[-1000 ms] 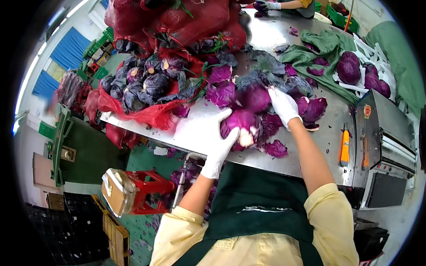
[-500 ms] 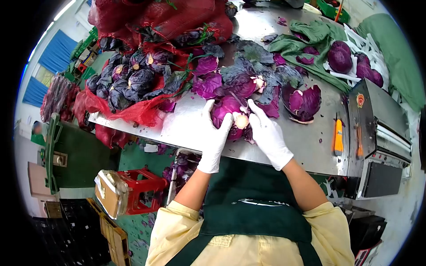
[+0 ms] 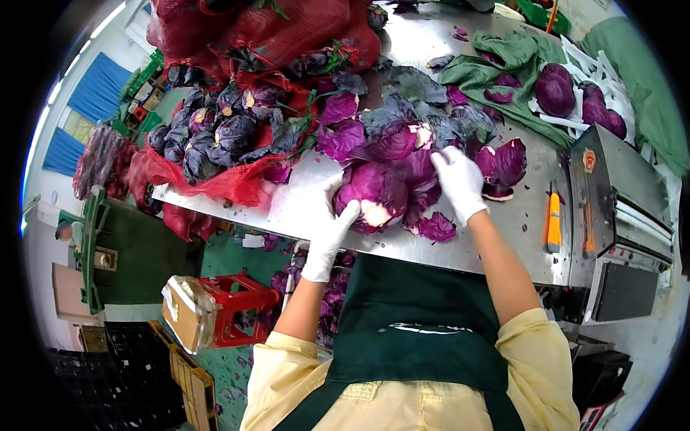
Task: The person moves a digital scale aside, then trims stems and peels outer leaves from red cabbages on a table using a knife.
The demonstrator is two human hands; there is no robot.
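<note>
Both my hands wear white gloves. My left hand (image 3: 329,231) is wrapped round the left side of a purple cabbage (image 3: 374,195), whose pale cut stem faces me. To its right, my right hand (image 3: 458,183) has its fingers bent at a loose purple leaf (image 3: 420,169) beside the cabbage. Behind the cabbage lie dark outer leaves (image 3: 413,85) and purple leaves (image 3: 341,138). More peeled leaves (image 3: 507,164) rest right of my right hand.
An open red net (image 3: 237,185) of untrimmed cabbages (image 3: 233,133) is at the left on the metal table (image 3: 496,251). An orange knife (image 3: 553,223) lies near a metal machine (image 3: 618,194). Peeled cabbages (image 3: 555,90) sit by a green cloth (image 3: 503,54). A red stool (image 3: 241,309) stands below.
My right hand has moved away from the cabbage's right side, to the right and up, with a leaf pulled outward. My left hand has shifted slightly left, still on the cabbage.
</note>
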